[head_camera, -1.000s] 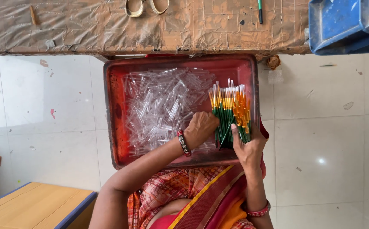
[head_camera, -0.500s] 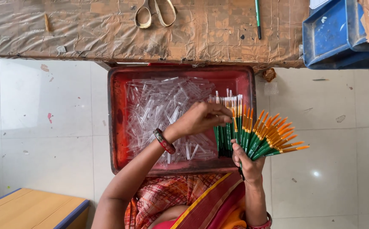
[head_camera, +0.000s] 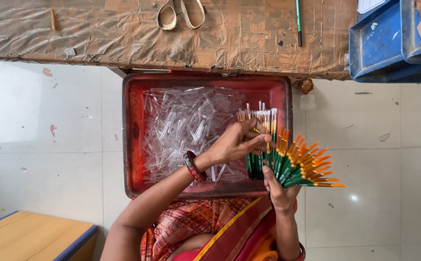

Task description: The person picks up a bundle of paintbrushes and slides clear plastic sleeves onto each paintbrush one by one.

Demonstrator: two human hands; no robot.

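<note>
A red tray (head_camera: 132, 121) on my lap holds a heap of clear plastic tubes (head_camera: 186, 125). My right hand (head_camera: 281, 193) grips a bundle of green-handled brushes with orange ferrules (head_camera: 303, 166), which fans out to the right past the tray's edge. Some of the bundle stands upright with white tips (head_camera: 261, 116) over the tray. My left hand (head_camera: 239, 142), with a red bangle at the wrist, reaches across the tubes and pinches one of the upright brushes between its fingertips.
Beyond the tray runs a low table covered in taped brown cardboard (head_camera: 99, 34), with scissors (head_camera: 179, 14) and one green brush (head_camera: 298, 21) on it. Blue plastic bins (head_camera: 389, 43) sit at top right. A wooden board (head_camera: 22, 237) lies at lower left on the tiled floor.
The bundle in my right hand has spread from a tight upright bunch into a fan leaning right. My left hand has shifted onto the upright brushes and closed on one.
</note>
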